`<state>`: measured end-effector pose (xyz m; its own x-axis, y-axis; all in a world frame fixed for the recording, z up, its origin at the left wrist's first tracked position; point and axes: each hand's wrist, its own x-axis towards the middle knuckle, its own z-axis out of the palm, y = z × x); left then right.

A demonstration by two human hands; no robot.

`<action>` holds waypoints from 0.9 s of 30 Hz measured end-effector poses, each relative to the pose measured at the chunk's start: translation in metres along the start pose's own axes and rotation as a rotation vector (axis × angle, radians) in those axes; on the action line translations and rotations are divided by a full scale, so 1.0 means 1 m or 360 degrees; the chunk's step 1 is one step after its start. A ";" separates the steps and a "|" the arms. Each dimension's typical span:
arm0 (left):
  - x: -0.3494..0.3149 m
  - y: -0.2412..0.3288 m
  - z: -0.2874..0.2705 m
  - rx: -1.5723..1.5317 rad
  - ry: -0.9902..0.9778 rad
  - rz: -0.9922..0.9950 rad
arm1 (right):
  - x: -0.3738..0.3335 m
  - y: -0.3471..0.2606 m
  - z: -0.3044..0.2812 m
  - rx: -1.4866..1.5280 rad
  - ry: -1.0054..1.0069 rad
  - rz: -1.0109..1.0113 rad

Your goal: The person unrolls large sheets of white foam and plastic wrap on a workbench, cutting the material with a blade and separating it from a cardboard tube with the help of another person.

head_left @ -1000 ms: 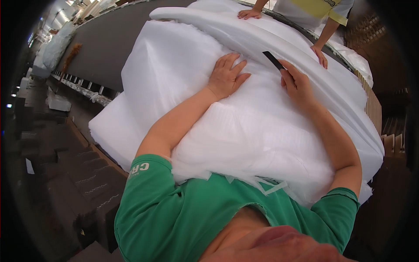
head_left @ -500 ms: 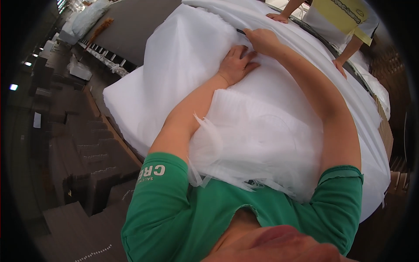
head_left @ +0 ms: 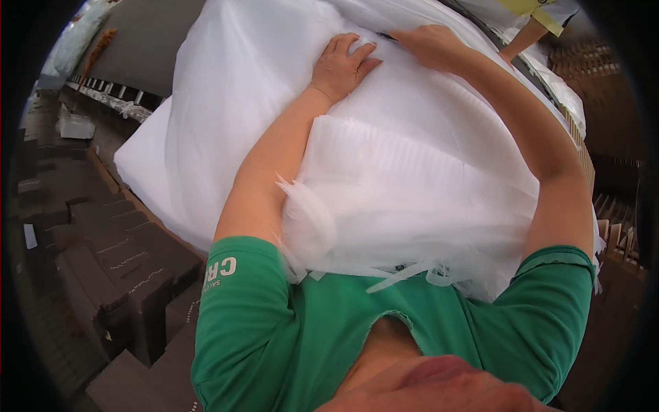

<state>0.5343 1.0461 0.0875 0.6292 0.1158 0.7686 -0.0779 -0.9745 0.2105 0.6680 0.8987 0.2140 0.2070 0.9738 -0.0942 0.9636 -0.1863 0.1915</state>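
In the head view, the white sheet lies heaped in front of the green shirt, spreading away under both forearms; from here I'd judge it light, soft and rather slick, likely to crease or tear at its frayed near edge, so a flat palm or a grip on a thick fold would suit it better than a pinch; the left hand rests on it, fingers parted, grasping nothing that I can see; the right hand, just beyond, is curled closed round a slim dark tool, mostly hidden.
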 end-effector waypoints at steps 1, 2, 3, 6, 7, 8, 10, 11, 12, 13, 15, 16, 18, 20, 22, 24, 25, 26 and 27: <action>-0.003 -0.002 0.000 -0.0026 0.0006 -0.0018 | -0.014 -0.001 -0.005 -0.0021 -0.0063 0.0064; -0.002 -0.002 0.003 -0.0048 -0.0038 -0.0036 | -0.031 0.003 -0.011 -0.0040 -0.0091 0.0092; -0.002 -0.005 0.003 -0.0052 -0.0089 -0.0064 | -0.042 0.007 -0.015 -0.0052 -0.0206 0.0115; -0.005 -0.004 0.001 -0.0061 -0.0093 -0.0075 | -0.077 0.014 -0.015 -0.0042 -0.0327 0.0147; -0.005 -0.003 0.000 -0.0058 -0.0074 -0.0072 | -0.087 0.014 -0.012 -0.0004 -0.0322 0.0139; -0.006 -0.003 0.000 -0.0064 -0.0065 -0.0073 | -0.092 0.009 -0.015 0.0078 -0.0315 0.0191; -0.008 -0.003 -0.002 -0.0065 -0.0037 -0.0049 | -0.097 -0.005 -0.023 0.0029 -0.0351 0.0250; -0.007 -0.001 0.000 -0.0074 -0.0029 -0.0041 | -0.099 -0.007 -0.026 -0.0014 -0.0388 0.0318; -0.006 0.000 0.001 -0.0107 -0.0032 -0.0047 | -0.099 0.004 -0.021 0.0006 -0.0258 0.0196; -0.004 0.001 0.002 -0.0141 -0.0037 -0.0053 | -0.095 0.008 -0.021 0.0000 -0.0258 0.0208; -0.005 0.001 0.007 -0.0143 -0.0042 -0.0060 | -0.084 0.012 -0.021 -0.0015 -0.0359 0.0208; -0.004 0.000 0.010 -0.0136 -0.0051 -0.0077 | -0.081 0.017 -0.020 -0.0016 -0.0362 0.0225; -0.004 -0.002 0.010 -0.0128 -0.0051 -0.0073 | -0.081 0.020 -0.018 -0.0034 -0.0279 0.0135; 0.001 -0.009 0.007 -0.0044 0.0047 0.0020 | -0.078 0.020 -0.017 0.0007 -0.0269 0.0106; 0.018 -0.006 -0.004 -0.0133 -0.0216 -0.0189 | -0.073 0.026 -0.019 0.0082 -0.0255 0.0050; 0.050 0.032 -0.024 -0.0288 -0.0579 -0.0437 | -0.077 0.036 -0.017 0.0132 -0.0273 0.0053; 0.055 0.068 -0.025 -0.0284 -0.0572 -0.0436 | -0.078 0.041 -0.018 0.0181 -0.0268 0.0008; 0.057 0.101 -0.026 -0.0365 -0.0527 -0.0262 | -0.076 0.037 -0.024 0.0180 -0.0410 0.0067; 0.058 0.121 -0.027 -0.0445 -0.0481 -0.0084 | -0.080 0.038 -0.021 0.0181 -0.0392 0.0057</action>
<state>0.5404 0.9402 0.1739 0.8333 0.0620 0.5493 -0.2203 -0.8741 0.4328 0.6845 0.8168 0.2488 0.2628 0.9079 -0.3266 0.9648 -0.2471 0.0896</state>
